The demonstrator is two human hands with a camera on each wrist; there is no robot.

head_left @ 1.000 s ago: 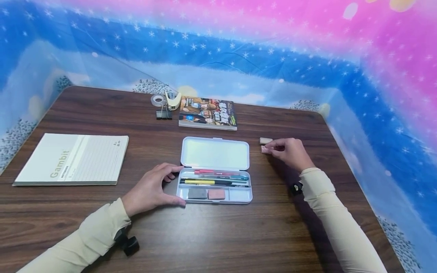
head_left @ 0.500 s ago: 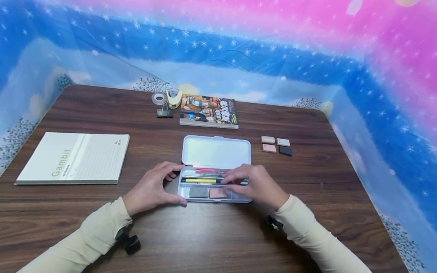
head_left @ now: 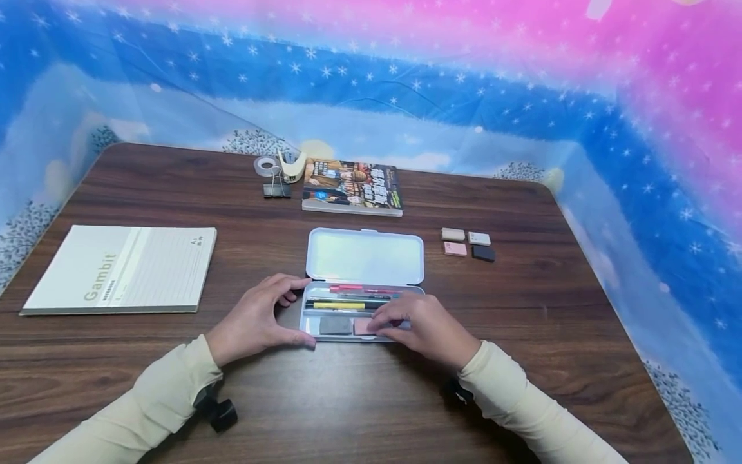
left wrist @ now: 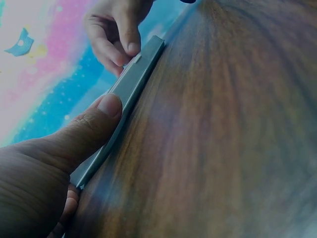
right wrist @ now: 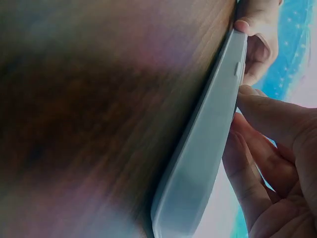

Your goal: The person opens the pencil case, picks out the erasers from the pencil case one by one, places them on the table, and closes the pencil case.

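A white pencil case (head_left: 365, 256) lies with its lid raised in the head view. My left hand (head_left: 257, 319) grips its left end, thumb on the front side, a finger by the hinge. Over the right part of the tray, my right hand (head_left: 429, 328) pinches a pink eraser (head_left: 361, 327) in the front compartment; the fingertips partly cover it. Left of that sits a grey eraser (head_left: 335, 326). Behind them lie a red pen (head_left: 346, 288), a yellow-and-black pen (head_left: 339, 306) and other pens. In the right wrist view, the case wall (right wrist: 203, 144) hides the fingertips' contact.
Several small erasers, among them a pink one (head_left: 455, 249) and a black one (head_left: 484, 253), lie right of the case. Behind stand a book (head_left: 352, 187), a binder clip (head_left: 276, 191), a tape roll (head_left: 266, 166) and a cream stapler-like object (head_left: 292, 169). A notebook (head_left: 122, 270) lies left.
My right hand has left the pink eraser beside the other loose ones and moved left to the case, then down onto the pink eraser inside. My left hand has stayed on the case.
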